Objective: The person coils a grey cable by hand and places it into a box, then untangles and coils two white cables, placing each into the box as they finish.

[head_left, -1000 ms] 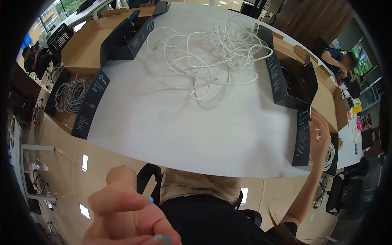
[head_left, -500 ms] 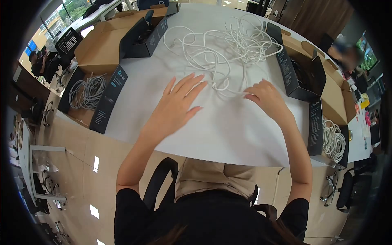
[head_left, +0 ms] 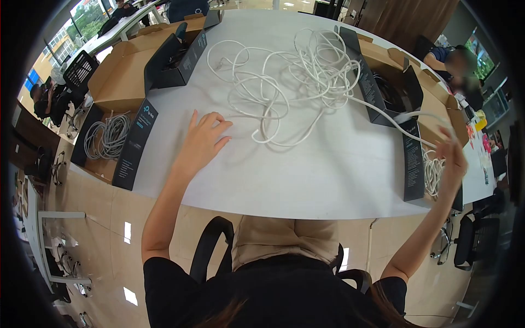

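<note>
A tangle of white cable [head_left: 328, 71] lies across the white table, its looser loops spreading left. One strand runs from it to the right, up to my right hand [head_left: 453, 158], which is closed on the cable above the box at the right edge. My left hand [head_left: 203, 143] hovers or rests at the left of the loops, fingers apart and bent, near a thin cable end; nothing shows in its grasp. Below my right hand, a coil of white cable [head_left: 432, 174] sits in an open black box [head_left: 414, 164].
On the left, an open box [head_left: 134, 147] holds a grey cable coil [head_left: 108, 136]. Further back stand a black box [head_left: 188, 63] and, at the right, another with dark cable [head_left: 387, 90]. A person [head_left: 445, 60] sits beyond the table's right side.
My right hand has swung far to the right, drawing a strand of white cable along. My left hand has shifted left and slightly down. The loops on the table have changed shape.
</note>
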{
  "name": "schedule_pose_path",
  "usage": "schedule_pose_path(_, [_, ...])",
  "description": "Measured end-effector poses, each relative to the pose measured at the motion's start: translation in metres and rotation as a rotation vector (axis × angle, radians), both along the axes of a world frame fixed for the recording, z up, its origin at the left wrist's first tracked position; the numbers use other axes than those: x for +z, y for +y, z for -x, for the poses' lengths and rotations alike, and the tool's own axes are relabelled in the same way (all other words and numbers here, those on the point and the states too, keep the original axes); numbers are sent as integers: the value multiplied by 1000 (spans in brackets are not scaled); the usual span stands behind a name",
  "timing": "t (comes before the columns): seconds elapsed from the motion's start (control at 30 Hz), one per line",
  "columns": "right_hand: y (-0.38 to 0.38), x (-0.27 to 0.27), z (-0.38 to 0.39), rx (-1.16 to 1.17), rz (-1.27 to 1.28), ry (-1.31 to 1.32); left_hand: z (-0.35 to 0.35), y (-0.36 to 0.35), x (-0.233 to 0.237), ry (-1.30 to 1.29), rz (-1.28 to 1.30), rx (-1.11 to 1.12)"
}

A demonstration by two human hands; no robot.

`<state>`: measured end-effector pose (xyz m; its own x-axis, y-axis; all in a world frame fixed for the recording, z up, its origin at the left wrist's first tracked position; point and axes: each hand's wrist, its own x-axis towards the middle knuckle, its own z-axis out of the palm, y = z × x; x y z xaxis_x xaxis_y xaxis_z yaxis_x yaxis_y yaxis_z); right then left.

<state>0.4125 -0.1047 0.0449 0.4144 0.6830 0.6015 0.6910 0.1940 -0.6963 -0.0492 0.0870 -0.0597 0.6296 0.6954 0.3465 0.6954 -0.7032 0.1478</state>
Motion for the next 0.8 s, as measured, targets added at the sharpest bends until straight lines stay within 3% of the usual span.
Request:
schedule_pose_path(0.1, [-34, 24, -19, -58, -206, -73, -9, -5, 11, -111, 17, 17])
schedule_pose_path(0.2, [-74, 35, -31, -85, -349, -21, -24, -7, 17, -453, 200, 35])
schedule_pose_path(0.27, [-107, 40, -51, 11, -368, 112, -32, -3, 12, -492, 233, 44])
schedule_pose_path(0.4, [-110, 21, -42, -187, -401, 69, -43, 9, 7, -388, 232, 75])
schedule_pose_path(0.43, [-109, 15, -40, -67, -320, -12, -46, 13, 5, -389, 241, 94])
schedule_pose_path(0.57, [-70, -7, 12, -153, -121, -140, -49, 34, -8, -476, 249, 114])
schedule_pose_path(0.67, [-31, -14, 64, 39, 22, -414, -47, 42, -9, -705, 336, 129])
schedule_pose_path(0.8, [5, -37, 96, 202, 115, -669, -23, 45, 28, -874, 316, 138])
